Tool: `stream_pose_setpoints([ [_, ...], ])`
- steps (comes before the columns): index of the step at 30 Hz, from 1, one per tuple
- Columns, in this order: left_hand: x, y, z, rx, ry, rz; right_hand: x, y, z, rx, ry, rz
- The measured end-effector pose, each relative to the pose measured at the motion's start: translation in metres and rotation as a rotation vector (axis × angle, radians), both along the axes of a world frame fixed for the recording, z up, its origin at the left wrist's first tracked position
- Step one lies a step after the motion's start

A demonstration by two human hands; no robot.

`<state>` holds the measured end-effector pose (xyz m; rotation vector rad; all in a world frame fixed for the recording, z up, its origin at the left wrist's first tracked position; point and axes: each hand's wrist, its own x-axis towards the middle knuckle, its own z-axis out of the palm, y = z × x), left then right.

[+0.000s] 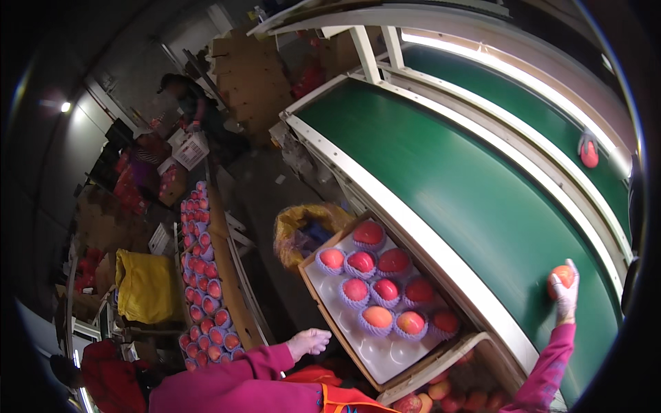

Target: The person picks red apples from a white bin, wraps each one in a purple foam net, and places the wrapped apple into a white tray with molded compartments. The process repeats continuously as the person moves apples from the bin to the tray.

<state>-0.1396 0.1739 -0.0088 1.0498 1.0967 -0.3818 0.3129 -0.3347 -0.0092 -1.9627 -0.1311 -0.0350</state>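
Observation:
On the green conveyor belt (pixel 441 179) at the right, my right hand (pixel 567 300) is closed round a red-orange apple (pixel 561 279). My left hand (pixel 309 342) is beside the near left edge of a cardboard box (pixel 339 342); its fingers are curled together and I see nothing in them. Inside the box lies a white moulded tray (pixel 392 352) with round hollows. Several apples in purple foam nets, such as this netted apple (pixel 377 316), fill its far and right part, while the hollows nearest me hold none.
Loose apples (pixel 441 390) lie below the box. At left runs a long row of netted apples (pixel 206 289). A yellow bag (pixel 303 224) stands past the box, a yellow cloth (pixel 143 286) hangs at left. Another person (pixel 196 110) stands far back; a gloved hand (pixel 587 143) touches another apple.

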Motion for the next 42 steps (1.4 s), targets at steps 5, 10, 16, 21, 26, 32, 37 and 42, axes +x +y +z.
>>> stream_pose_setpoints([
  [5, 0.025, -0.003, -0.009, -0.22, -0.299, -0.1, -0.162, 0.082, 0.065, 0.977, 0.464, 0.229],
  [10, 0.046, -0.027, 0.03, -0.087, -0.415, -0.232, -0.25, 0.108, 0.076, 1.416, 0.805, 0.14],
  [16, 0.092, -0.106, 0.039, 0.071, -0.563, -0.427, -0.304, 0.058, 0.013, 1.893, 1.049, 0.052],
  [21, 0.088, -0.144, 0.029, 0.056, -0.581, -0.561, -0.328, 0.021, -0.067, 0.911, 0.844, -0.155],
  [26, 0.071, -0.159, 0.023, 0.06, -0.524, -0.607, -0.343, -0.013, -0.13, -0.297, 0.635, -0.007],
  [32, 0.061, -0.155, 0.021, 0.124, -0.519, -0.528, -0.321, -0.012, -0.061, -0.918, 0.923, 0.372],
  [37, 0.054, -0.147, 0.015, 0.127, -0.512, -0.454, -0.33, -0.04, -0.114, -1.045, 0.528, 0.356],
  [42, 0.044, -0.14, 0.008, 0.138, -0.48, -0.453, -0.308, -0.029, -0.112, -0.989, 0.719, 0.609],
])
